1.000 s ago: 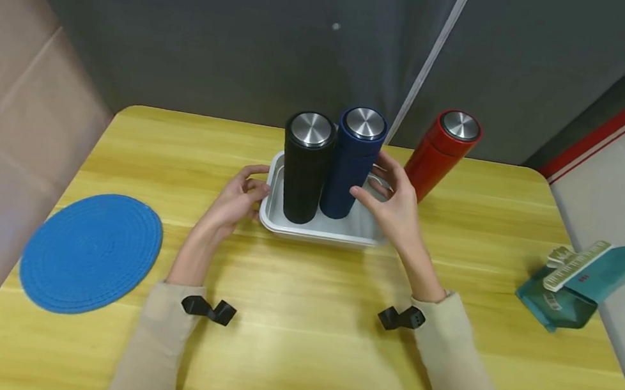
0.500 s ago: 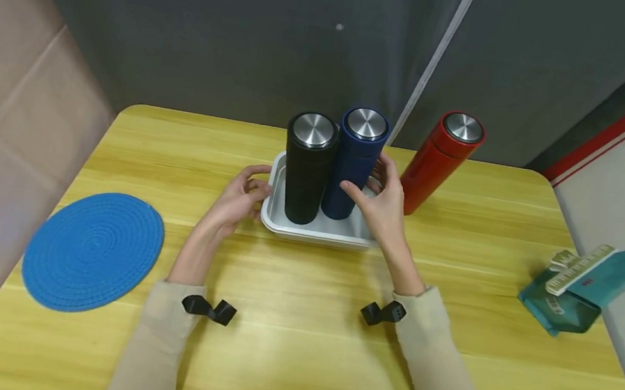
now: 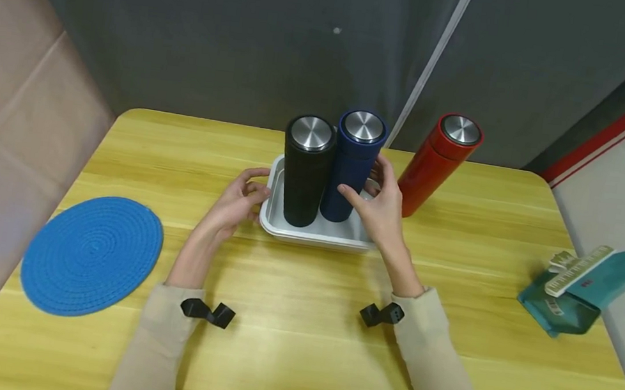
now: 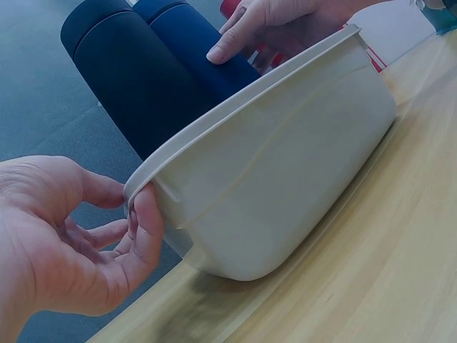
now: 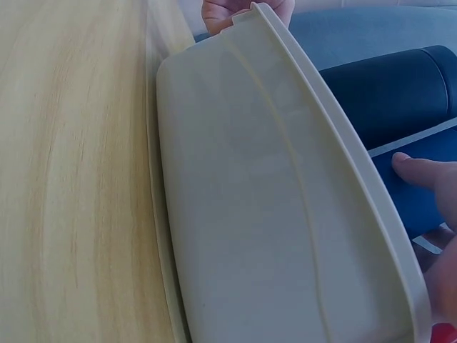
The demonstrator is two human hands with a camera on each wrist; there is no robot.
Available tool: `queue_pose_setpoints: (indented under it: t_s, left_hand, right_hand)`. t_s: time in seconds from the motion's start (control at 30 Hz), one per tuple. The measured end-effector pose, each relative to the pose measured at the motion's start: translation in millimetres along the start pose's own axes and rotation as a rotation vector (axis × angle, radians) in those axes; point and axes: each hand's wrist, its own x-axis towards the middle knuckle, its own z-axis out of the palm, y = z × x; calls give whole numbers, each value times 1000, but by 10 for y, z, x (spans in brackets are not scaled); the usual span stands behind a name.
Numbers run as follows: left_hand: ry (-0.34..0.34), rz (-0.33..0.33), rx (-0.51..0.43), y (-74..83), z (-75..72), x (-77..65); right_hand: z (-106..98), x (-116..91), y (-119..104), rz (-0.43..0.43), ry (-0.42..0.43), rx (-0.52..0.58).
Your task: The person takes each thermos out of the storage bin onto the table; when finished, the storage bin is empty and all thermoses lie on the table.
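A pale plastic bin (image 3: 315, 240) with a raised rim stands on the table. Inside it are a black thermos flask (image 3: 305, 178) and, touching or close beside it, a dark blue thermos flask (image 3: 346, 176), both with steel-topped lids. My left hand (image 3: 230, 206) pinches the rim at the bin's left end, thumb and finger clear in the left wrist view. My right hand (image 3: 382, 212) grips the blue flask, its thumb on the near side; the other fingers are partly hidden behind. Outside the bin, just right of that hand, stands a red thermos flask (image 3: 437, 167).
A round blue woven placemat (image 3: 91, 257) lies at the left of the wooden table (image 3: 282, 359). Near the right edge is a teal bag (image 3: 573, 299) with a white clip (image 3: 578, 270). A dark grey panel (image 3: 220, 36) rises behind the table.
My right hand has moved slightly left, and its thumb has come onto the blue flask. More of the red flask shows beside it. The left hand and bin have stayed put.
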Motion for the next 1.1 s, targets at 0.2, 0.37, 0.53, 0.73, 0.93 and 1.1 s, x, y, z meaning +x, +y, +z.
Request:
queue_pose_setpoints:
  t_s: [0.2, 0.37, 0.53, 0.73, 0.93, 1.1]
  left_hand:
    - [-5, 8, -6, 6, -8, 7]
    - [-3, 14, 2, 25, -18, 26]
    - [-10, 11, 3, 14, -7, 9]
    - [-14, 0, -5, -1, -17, 12]
    - [14, 21, -3, 14, -33, 47]
    - [26, 23, -13, 11, -36, 76]
  right_hand:
    - [16, -13, -115, -19, 20, -2]
    - [30, 12, -119, -45, 31, -14]
    - [33, 12, -4, -55, 45, -17]
    - [1, 7, -40, -48, 47, -45]
    - [-72, 19, -150, -55, 70, -30]
    - [-159, -15, -270, -76, 75, -25]
